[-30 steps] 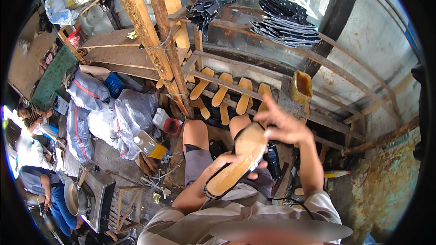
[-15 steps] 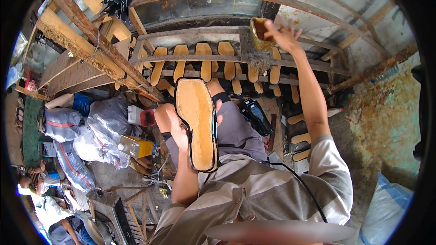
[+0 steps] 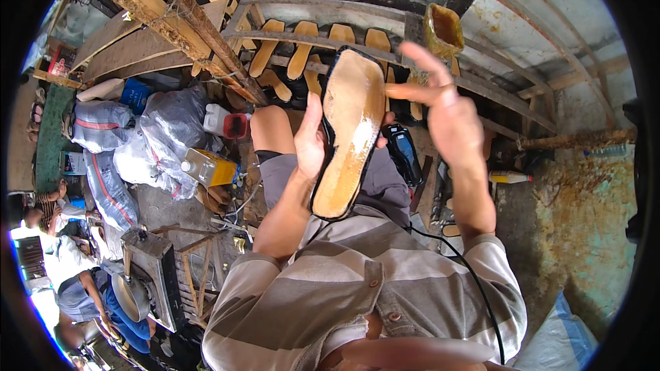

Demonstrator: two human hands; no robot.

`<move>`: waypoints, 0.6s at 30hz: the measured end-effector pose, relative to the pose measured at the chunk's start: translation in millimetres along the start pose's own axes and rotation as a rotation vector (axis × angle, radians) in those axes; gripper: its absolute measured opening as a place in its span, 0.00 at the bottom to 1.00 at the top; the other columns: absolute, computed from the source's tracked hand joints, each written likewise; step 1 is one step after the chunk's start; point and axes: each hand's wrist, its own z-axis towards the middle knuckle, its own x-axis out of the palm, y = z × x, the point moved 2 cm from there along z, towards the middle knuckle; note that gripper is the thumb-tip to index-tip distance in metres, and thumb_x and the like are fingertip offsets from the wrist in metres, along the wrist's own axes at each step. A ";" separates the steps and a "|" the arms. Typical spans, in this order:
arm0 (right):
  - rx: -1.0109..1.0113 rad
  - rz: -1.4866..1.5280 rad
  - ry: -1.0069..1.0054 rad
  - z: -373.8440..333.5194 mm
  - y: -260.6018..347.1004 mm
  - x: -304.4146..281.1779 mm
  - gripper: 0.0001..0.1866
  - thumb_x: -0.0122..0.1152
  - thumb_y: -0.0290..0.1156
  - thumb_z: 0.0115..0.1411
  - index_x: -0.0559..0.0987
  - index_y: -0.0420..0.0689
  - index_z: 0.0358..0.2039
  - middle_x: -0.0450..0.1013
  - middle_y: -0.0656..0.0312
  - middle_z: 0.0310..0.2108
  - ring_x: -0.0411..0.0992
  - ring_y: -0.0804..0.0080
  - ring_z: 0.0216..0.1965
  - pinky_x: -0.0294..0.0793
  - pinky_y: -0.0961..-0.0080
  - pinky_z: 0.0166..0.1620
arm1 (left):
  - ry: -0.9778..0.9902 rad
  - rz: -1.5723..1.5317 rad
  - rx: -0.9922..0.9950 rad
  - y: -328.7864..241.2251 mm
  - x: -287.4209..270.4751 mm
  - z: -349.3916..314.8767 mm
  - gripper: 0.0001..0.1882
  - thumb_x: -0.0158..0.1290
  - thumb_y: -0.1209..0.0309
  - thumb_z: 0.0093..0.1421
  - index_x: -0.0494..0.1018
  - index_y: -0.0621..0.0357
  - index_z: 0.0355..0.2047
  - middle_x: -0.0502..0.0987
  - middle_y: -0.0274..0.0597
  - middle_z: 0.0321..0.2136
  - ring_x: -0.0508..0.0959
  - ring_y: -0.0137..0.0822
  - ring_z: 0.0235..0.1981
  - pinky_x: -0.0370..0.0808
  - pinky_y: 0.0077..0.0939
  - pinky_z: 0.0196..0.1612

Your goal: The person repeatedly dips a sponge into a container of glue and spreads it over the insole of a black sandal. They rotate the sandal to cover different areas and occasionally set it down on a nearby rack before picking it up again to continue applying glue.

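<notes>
My left hand (image 3: 311, 141) grips an unfinished shoe (image 3: 338, 158) from beneath, thumb along one edge and fingertips showing at the other. Its tan, sole-shaped underside faces up inside a black rim, and a wet, shiny patch runs over its middle and right side. My right hand (image 3: 457, 120), smeared by motion, has its fingers apart, with one fingertip at the shoe's upper right edge. Behind that hand, a crusted yellowish pot (image 3: 432, 45) with brown contents stands on the wooden rack.
Several tan-bottomed shoes (image 3: 302, 48) line the wooden rack (image 3: 316, 40) ahead. A black shoe-like piece (image 3: 403, 158) lies beyond my lap. Plastic sacks (image 3: 168, 120), a yellow can (image 3: 213, 167) and a white jug (image 3: 215, 118) stand at left. Another person (image 3: 117, 295) sits at lower left.
My right hand has come from the pot down to the shoe. The underside now shows a wet sheen. My left hand has tilted the shoe, and the view has shifted.
</notes>
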 end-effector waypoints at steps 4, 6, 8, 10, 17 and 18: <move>-0.124 -0.850 0.032 6.1 -29.5 31.9 0.25 0.47 0.62 0.69 0.83 0.68 0.56 0.41 0.50 0.78 0.35 0.32 0.74 0.20 0.24 0.67 | -0.039 0.101 0.070 2.5 17.9 -9.4 0.38 0.32 0.39 0.74 0.62 0.59 0.66 0.77 0.51 0.52 0.81 0.43 0.49 0.83 0.42 0.47; -0.254 -1.072 -0.079 11.7 -36.0 24.4 0.24 0.47 0.61 0.68 0.83 0.71 0.56 0.41 0.49 0.78 0.35 0.28 0.74 0.20 0.23 0.67 | -0.103 0.100 0.040 0.8 21.0 -13.5 0.35 0.34 0.41 0.74 0.61 0.54 0.67 0.77 0.49 0.53 0.81 0.42 0.48 0.84 0.44 0.47; -0.300 -0.981 0.041 16.5 -38.3 18.3 0.24 0.46 0.64 0.68 0.83 0.75 0.56 0.41 0.50 0.78 0.34 0.26 0.74 0.20 0.22 0.66 | -0.076 0.125 -0.014 -3.4 23.1 -16.0 0.35 0.34 0.40 0.73 0.60 0.52 0.67 0.76 0.49 0.54 0.82 0.42 0.48 0.84 0.44 0.46; -0.375 -0.953 0.186 18.8 -35.9 15.9 0.25 0.46 0.65 0.67 0.83 0.75 0.56 0.40 0.52 0.79 0.33 0.26 0.74 0.20 0.21 0.66 | -0.071 0.139 -0.058 -7.0 24.2 -15.3 0.36 0.34 0.39 0.73 0.60 0.53 0.68 0.76 0.49 0.54 0.82 0.42 0.47 0.84 0.43 0.47; -0.416 -0.915 0.266 -4.0 -45.4 36.1 0.25 0.46 0.68 0.66 0.85 0.77 0.51 0.42 0.59 0.79 0.27 0.24 0.74 0.11 0.22 0.64 | -0.101 -0.009 0.054 -21.8 28.7 -2.5 0.38 0.34 0.41 0.74 0.62 0.60 0.69 0.74 0.49 0.60 0.79 0.45 0.56 0.77 0.40 0.58; -0.382 -0.950 0.247 -11.4 -49.7 41.4 0.25 0.45 0.69 0.67 0.84 0.78 0.52 0.41 0.58 0.79 0.27 0.24 0.74 0.11 0.22 0.64 | -0.068 -0.046 0.106 -24.4 28.7 0.9 0.37 0.35 0.42 0.74 0.63 0.59 0.68 0.75 0.49 0.60 0.80 0.45 0.54 0.78 0.40 0.56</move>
